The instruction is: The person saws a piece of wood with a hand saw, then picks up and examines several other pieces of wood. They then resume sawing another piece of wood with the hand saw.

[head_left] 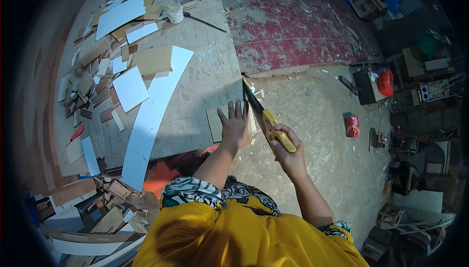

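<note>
My left hand [235,127] lies flat with spread fingers on a small greenish-tan board [214,124] at the table's right edge. My right hand [291,153] is wrapped round the yellow handle [270,122] of a handsaw. Its dark blade [252,100] slants up and left along the table edge, close beside the fingertips of my left hand. Part of the board is hidden beneath my left hand.
A long white strip [155,105] crosses the worktable [207,66] and overhangs its near edge. Offcuts, a white panel [131,89] and a white container [175,13] lie to the left and back. More scraps [110,223] pile below left; a red box [351,125] sits on the floor.
</note>
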A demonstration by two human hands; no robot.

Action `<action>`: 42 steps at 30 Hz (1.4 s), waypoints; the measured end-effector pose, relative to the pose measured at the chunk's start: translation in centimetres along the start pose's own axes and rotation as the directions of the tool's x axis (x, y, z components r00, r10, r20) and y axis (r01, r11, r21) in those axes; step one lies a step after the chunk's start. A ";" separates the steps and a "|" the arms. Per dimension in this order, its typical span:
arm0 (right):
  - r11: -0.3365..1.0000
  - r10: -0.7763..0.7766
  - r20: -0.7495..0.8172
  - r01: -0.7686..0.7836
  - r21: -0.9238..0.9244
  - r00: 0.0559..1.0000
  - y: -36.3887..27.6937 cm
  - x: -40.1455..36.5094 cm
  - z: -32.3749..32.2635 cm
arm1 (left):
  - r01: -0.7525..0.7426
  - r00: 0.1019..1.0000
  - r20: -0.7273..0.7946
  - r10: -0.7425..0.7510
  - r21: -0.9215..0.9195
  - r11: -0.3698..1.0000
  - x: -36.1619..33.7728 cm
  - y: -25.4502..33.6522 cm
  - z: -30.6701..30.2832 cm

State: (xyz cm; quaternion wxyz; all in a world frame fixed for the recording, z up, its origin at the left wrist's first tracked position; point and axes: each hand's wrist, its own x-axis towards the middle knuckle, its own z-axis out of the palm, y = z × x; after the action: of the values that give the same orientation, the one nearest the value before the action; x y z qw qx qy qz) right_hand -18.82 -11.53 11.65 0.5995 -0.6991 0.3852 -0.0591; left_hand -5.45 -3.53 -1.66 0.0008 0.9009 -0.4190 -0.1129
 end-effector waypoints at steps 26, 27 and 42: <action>0.996 -0.079 -0.006 0.079 0.051 0.997 1.5 -2.2 -1.3 | 0.030 0.991 -0.133 -0.020 0.076 0.997 0.4 0.0 2.9; 0.996 -0.075 -0.006 0.075 0.055 0.997 1.2 -2.1 -1.3 | 0.036 0.986 -0.165 -0.016 0.118 0.992 0.6 0.0 3.1; 0.994 -0.107 -0.087 0.110 0.030 0.991 4.7 3.4 0.7 | 0.031 0.998 -0.048 -0.030 0.016 0.999 0.3 0.1 1.7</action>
State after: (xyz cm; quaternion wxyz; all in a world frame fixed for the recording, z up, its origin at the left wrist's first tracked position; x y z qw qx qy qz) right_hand -18.32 -12.93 5.99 0.5904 -0.7054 0.3708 -0.1278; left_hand -5.66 -3.64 -3.33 0.0019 0.9096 -0.4060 -0.0878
